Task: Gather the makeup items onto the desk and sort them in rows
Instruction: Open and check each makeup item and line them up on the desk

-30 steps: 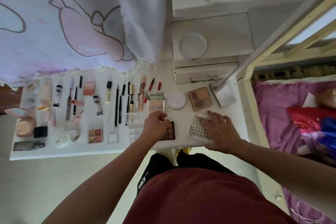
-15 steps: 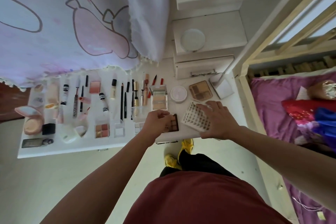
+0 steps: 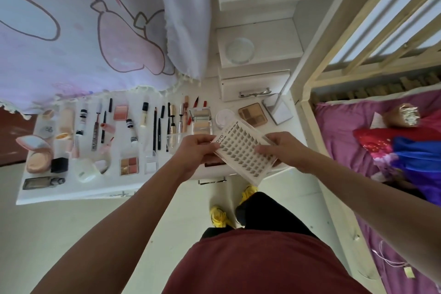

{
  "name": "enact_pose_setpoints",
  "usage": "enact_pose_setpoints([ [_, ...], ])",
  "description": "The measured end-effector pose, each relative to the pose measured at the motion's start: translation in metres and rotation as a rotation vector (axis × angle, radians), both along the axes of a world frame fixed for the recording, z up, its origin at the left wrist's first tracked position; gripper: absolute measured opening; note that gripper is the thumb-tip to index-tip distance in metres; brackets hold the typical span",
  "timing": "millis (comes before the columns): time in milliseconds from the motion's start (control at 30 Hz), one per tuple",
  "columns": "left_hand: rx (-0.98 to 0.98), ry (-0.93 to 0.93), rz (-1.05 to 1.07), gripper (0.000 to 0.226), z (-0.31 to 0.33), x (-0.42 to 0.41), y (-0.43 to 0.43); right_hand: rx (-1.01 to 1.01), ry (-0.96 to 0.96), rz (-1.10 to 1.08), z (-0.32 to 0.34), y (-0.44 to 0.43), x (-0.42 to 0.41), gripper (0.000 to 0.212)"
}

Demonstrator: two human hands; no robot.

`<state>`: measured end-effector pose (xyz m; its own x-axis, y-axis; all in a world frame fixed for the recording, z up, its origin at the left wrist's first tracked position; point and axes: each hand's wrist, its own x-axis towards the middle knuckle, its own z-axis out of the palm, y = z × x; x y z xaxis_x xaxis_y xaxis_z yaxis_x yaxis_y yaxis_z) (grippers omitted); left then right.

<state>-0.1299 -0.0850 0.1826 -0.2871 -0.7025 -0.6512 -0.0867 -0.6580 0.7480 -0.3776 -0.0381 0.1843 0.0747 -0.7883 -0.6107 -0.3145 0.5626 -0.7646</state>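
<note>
Above the white desk (image 3: 71, 188) I hold a flat clear case of false lashes (image 3: 243, 148), tilted, with both hands. My left hand (image 3: 194, 154) pinches its left edge and my right hand (image 3: 285, 150) grips its right side. Rows of makeup lie on the desk: pencils and mascaras (image 3: 164, 124), a pink blush (image 3: 121, 113), a four-colour palette (image 3: 129, 166), a cushion compact (image 3: 38, 153), a brown eyeshadow palette (image 3: 252, 114) and a round white compact (image 3: 224, 118). A dark palette (image 3: 213, 164) lies mostly hidden under the lash case.
A white printed curtain (image 3: 95, 31) hangs over the desk's far edge. White drawers (image 3: 255, 83) and a small mirror stand (image 3: 278, 110) sit at the right. A wooden bed frame (image 3: 307, 93) with purple bedding stands to the right. My feet in yellow shoes (image 3: 218, 216) are below the desk.
My right hand lifted the lash case off the desk. My left hand let go of the dark palette and took the case's left edge. The case is now tilted in the air.
</note>
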Motion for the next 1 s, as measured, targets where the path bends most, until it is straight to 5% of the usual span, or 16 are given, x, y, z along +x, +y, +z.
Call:
enact_pose_setpoints([
  [133,-0.03,-0.173,0.129,0.024,0.006,-0.016,0.004,-0.078,0.034,0.047,0.005,0.009,0.007,0.015],
  [267,-0.011,-0.277,0.123,0.071,0.017,-0.041,-0.003,-0.254,0.261,0.209,0.009,0.003,0.018,0.019],
  [400,0.061,-0.296,0.126,0.056,0.024,-0.07,-0.006,-0.305,0.341,0.319,0.013,-0.001,-0.002,0.025],
  [500,0.117,-0.259,0.161,0.053,0.022,-0.086,-0.006,-0.21,0.101,0.247,0.013,-0.002,-0.024,0.025],
  [667,0.15,-0.22,0.229,0.05,0.019,-0.108,-0.001,0.224,-0.362,0.094,0.01,-0.007,-0.059,0.048],
  [1000,0.111,-0.215,0.237,0.053,0.016,-0.123,0.0,0.304,-0.433,0.143,0.003,-0.027,-0.086,0.054],
])
